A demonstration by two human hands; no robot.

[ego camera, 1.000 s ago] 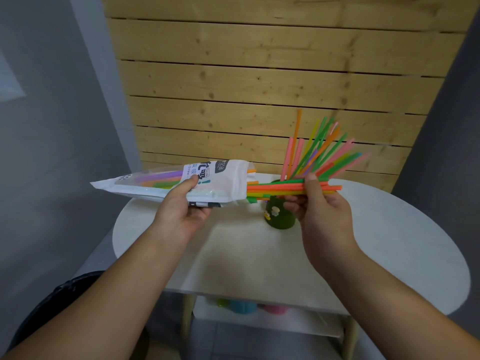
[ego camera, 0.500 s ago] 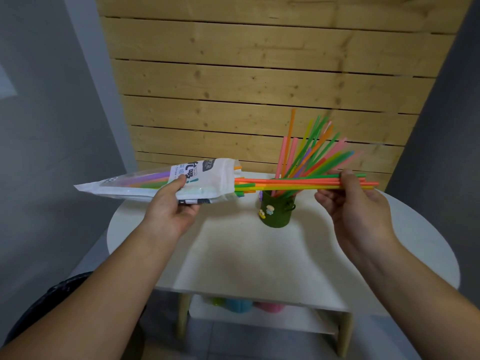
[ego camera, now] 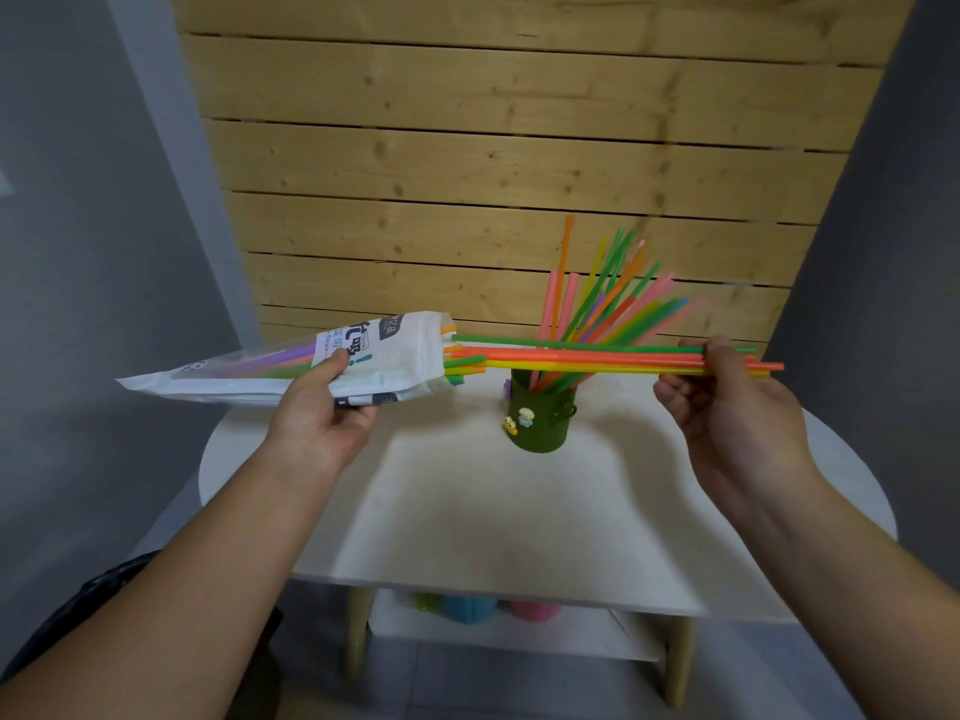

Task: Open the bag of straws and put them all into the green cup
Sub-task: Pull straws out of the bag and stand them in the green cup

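Note:
My left hand (ego camera: pixel 324 407) grips the white straw bag (ego camera: pixel 374 356), held level with its open mouth facing right; purple, green and orange straws show inside. My right hand (ego camera: pixel 727 402) pinches a small bundle of straws (ego camera: pixel 597 358), green, orange and yellow, pulled almost clear of the bag and lying level above the cup. The dark green cup (ego camera: pixel 540 415), with small cartoon charms on its side, stands on the white table (ego camera: pixel 467 511) and holds several colourful straws (ego camera: pixel 613 304) fanned up and to the right.
A wooden slat wall (ego camera: pixel 493 148) rises right behind the table. Under the tabletop, a lower shelf (ego camera: pixel 509 631) holds green, blue and pink cups. Grey walls stand at both sides. A dark object (ego camera: pixel 78 615) sits at lower left.
My right hand has drawn the bundle of straws further right, out of the bag's mouth. My left hand and the bag stayed roughly where they were.

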